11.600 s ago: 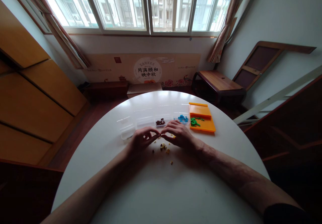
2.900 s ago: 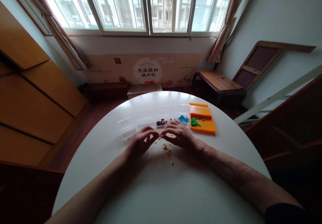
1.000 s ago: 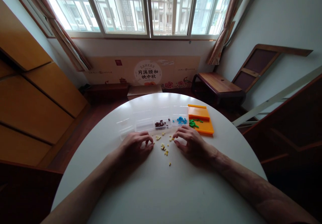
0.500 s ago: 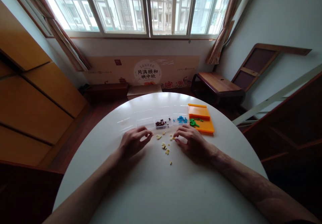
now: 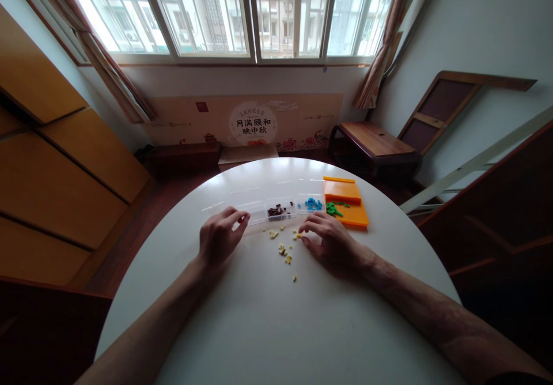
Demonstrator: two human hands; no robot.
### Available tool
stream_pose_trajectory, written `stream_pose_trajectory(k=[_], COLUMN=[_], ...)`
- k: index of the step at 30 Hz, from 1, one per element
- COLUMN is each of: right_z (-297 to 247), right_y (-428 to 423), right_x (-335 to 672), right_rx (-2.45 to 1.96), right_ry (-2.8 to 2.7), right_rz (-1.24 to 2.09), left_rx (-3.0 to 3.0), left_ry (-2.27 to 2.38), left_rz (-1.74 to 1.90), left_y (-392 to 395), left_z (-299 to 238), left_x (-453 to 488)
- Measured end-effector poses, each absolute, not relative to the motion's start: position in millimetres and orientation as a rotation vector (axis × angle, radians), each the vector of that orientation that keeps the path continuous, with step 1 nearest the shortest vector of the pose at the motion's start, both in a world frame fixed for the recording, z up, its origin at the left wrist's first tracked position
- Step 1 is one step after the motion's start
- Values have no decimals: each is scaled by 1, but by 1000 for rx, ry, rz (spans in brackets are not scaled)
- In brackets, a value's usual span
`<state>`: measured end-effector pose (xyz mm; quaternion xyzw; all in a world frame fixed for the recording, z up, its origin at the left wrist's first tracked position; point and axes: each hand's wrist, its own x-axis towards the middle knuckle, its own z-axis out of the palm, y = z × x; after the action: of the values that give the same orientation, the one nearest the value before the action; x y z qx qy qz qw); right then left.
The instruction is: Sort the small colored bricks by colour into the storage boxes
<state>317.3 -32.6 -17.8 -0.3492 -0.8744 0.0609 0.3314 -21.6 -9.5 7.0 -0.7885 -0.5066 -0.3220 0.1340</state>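
On the round white table (image 5: 268, 327) lie several small yellow pieces (image 5: 283, 250), scattered between my hands. My left hand (image 5: 219, 238) rests left of them. Its fingers curl down over the leftmost clear box, which the hand mostly hides. My right hand (image 5: 329, 242) lies on the table to the right, fingers bent. Its thumb and index finger pinch at a yellow piece (image 5: 298, 236) at the edge of the scatter.
Behind the hands stands a row of clear boxes: an empty one (image 5: 256, 212), one with brown pieces (image 5: 279, 209), one with blue pieces (image 5: 311, 203). An orange tray (image 5: 351, 216) with green pieces (image 5: 332, 209) is at the right end. Beyond the table are a window, wooden panels and a low bench.
My hands have parted from a joined pinch over the pieces. The left hand moved left and away onto the clear box. The right hand stayed by the yellow pieces.
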Motion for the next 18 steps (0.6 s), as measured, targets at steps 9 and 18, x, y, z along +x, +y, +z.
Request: stream_pose_trajectory(k=[9, 18], right_z=[-15, -11], right_y=[-33, -36], right_x=[315, 320], right_rx=[-940, -943], right_ry=[-2250, -2303], right_rz=[145, 215], left_rx=[-2301, -2296], left_ry=[-1464, -1448], left_rz=[-943, -936], left_y=[-9, -8], left_z=[7, 6], left_x=[-23, -23])
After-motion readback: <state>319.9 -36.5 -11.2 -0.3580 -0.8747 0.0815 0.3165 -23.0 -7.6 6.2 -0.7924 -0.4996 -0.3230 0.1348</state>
